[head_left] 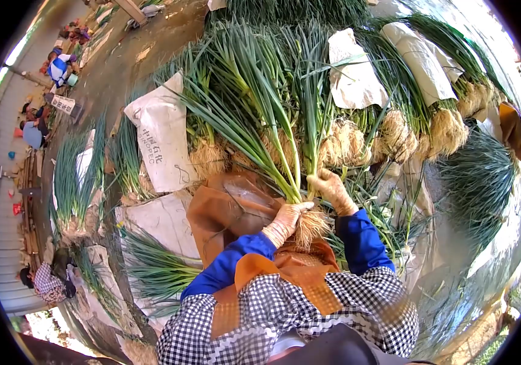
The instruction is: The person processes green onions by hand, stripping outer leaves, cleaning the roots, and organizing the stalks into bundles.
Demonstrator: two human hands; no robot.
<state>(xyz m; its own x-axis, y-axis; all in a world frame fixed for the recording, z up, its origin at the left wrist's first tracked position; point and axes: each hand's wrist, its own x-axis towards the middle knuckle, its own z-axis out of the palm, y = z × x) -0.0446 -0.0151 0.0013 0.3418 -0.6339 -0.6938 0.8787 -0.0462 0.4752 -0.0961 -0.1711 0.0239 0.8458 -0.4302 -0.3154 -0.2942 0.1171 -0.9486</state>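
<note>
My left hand (285, 222) is closed around the lower stalks of a bunch of green onions (283, 167), just above their pale, stringy roots (311, 226). The long leaves of this bunch fan up and to the left. My right hand (332, 190) is closed at the base of a green onion stalk (313, 143) beside the bunch; its fingertips are partly hidden. Beneath the hands, a brown waterproof apron (221, 210) covers my lap. Beyond the hands lies a large heap of green onions (242, 67) with their roots toward me.
White sacks, one printed (157, 137) and one plain (418, 64), lie over the onion rows. More onions lie at left (157, 264) and right (479, 182). Loose trimmed leaves (388, 225) litter the ground by my right arm. Other people (60, 67) sit at far left.
</note>
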